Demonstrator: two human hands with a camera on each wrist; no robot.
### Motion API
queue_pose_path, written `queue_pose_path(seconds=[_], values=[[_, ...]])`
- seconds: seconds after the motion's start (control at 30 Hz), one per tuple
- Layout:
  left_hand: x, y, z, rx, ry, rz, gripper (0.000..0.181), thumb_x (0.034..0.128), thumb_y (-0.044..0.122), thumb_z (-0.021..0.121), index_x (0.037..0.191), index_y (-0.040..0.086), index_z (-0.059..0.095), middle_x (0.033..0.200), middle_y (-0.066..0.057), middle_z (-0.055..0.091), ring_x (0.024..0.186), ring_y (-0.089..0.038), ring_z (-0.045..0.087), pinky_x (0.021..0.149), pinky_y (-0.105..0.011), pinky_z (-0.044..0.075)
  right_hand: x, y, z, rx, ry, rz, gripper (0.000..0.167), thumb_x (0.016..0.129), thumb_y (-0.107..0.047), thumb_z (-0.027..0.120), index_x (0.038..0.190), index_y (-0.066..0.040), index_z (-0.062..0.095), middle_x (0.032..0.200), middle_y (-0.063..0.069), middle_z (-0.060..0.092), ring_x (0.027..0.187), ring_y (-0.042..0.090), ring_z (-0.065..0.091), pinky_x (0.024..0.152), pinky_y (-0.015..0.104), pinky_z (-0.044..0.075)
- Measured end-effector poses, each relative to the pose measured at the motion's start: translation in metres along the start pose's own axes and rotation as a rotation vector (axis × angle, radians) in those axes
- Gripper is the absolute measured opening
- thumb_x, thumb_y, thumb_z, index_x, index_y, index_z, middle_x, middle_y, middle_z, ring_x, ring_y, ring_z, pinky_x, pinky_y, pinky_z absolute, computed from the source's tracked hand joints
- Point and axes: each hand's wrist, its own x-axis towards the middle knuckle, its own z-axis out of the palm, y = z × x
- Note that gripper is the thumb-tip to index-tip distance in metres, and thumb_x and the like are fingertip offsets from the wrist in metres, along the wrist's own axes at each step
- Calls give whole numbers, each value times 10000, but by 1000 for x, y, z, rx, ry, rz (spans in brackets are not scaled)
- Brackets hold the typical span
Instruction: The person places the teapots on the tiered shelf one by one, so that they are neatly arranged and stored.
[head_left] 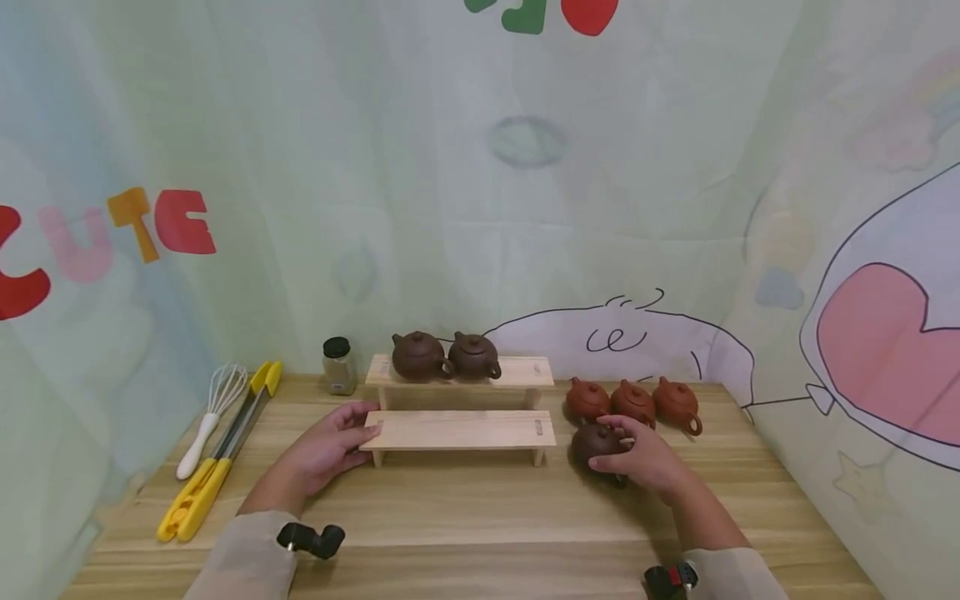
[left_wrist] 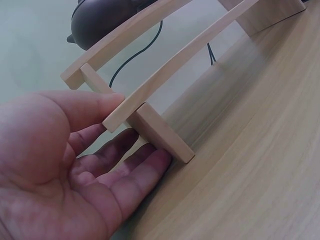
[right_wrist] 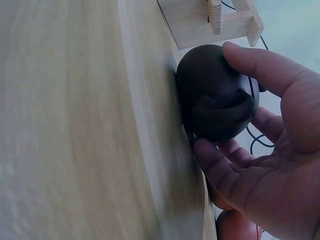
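My right hand point(head_left: 645, 454) grips a dark brown teapot point(head_left: 592, 448) point(right_wrist: 215, 90), thumb on one side and fingers on the other. The pot is at the tabletop, just in front of the red-brown teapots; whether its base touches the wood I cannot tell. My left hand point(head_left: 341, 446) holds the left end of a two-step wooden stand point(head_left: 461, 429) point(left_wrist: 165, 132). In the left wrist view its thumb presses the lower board's edge while the fingers reach under, by the leg. Two dark brown teapots point(head_left: 417, 357) point(head_left: 474, 357) sit side by side on the upper step.
Three red-brown teapots point(head_left: 632, 403) stand in a row right of the stand. A jar with a black lid point(head_left: 340, 367) is at the back left. Farther left lie a white-handled whisk point(head_left: 206, 433) and yellow-and-grey tongs point(head_left: 225, 454). A printed curtain point(head_left: 375, 208) hangs behind the table.
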Motion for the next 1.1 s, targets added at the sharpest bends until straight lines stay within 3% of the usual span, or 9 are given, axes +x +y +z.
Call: queue_pose_path(seconds=[0.37,0.63,0.87,1.1], values=[[-1,2,0,-1,0,-1,662,1088,258,642,1621,38,316,1732,-241,231,1398,-276,551,1168,-532,518,4,0,1,-13,20,26,781,812,-267,948,1483,-111,580,1412,220,642,1285,374,619,945,456,599],[0,3,2,-3,1,-7,659,1086,267,645,1621,48,328,1724,-226,264,1402,-275,550,1175,-516,516,3,-4,-1,-5,42,14,763,820,-289,942,1475,-123,588,1443,176,631,1288,363,608,978,472,587],[-2,5,1,-4,-1,-2,652,1086,258,645,1615,45,329,1717,-229,267,1370,-253,567,1160,-513,529,-3,-28,-6,34,74,-46,728,832,-306,929,1467,-159,604,1466,182,637,1319,359,602,1000,462,581],[0,3,1,4,10,-7,631,1088,274,643,1598,48,348,1700,-219,301,1345,-241,585,1148,-497,542,0,-65,-6,91,67,-126,706,838,-281,920,1467,-168,620,1425,185,669,1264,338,648,921,391,613]])
